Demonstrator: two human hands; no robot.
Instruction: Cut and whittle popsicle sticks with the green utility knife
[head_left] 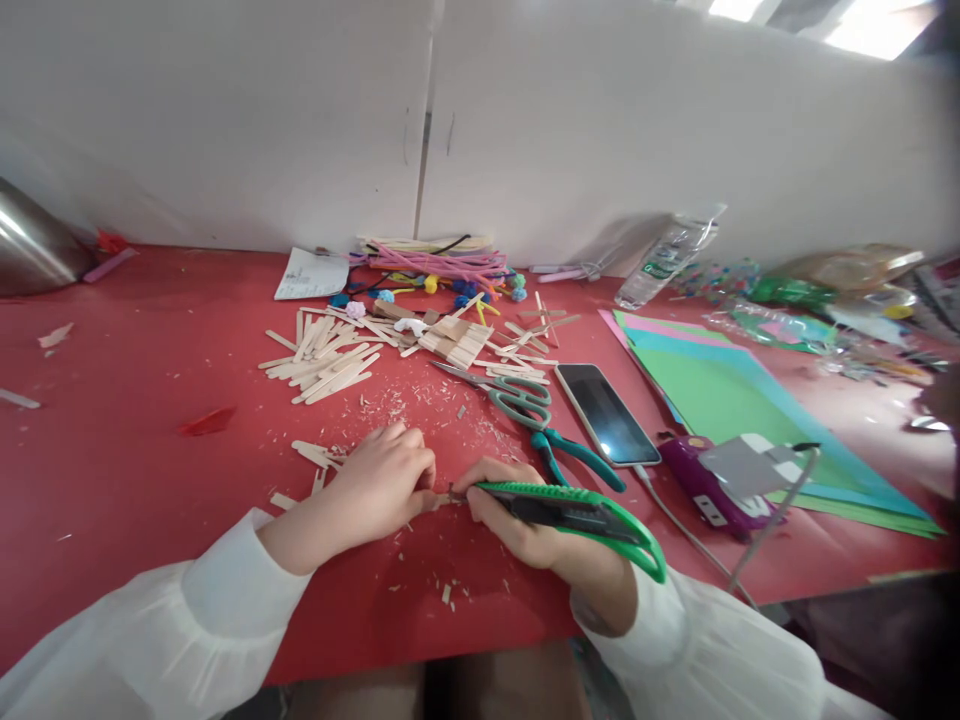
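My right hand [517,515] is closed around a green utility knife [577,510], its handle slanting down to the right. My left hand [386,480] pinches a small piece of wooden stick [448,498], which lies between the fingertips of both hands at the knife's front end. The blade itself is too small to make out. Wood shavings [447,593] are scattered below and above the hands. A few craft sticks [311,453] lie partly behind my left hand.
Beyond the hands lie piled craft sticks [330,360], scissors [517,395], teal pliers [577,455] and pipe cleaners [435,260]. On the right are a phone [607,415], a purple power bank [690,480], coloured paper [720,390] and a plastic bottle [664,260].
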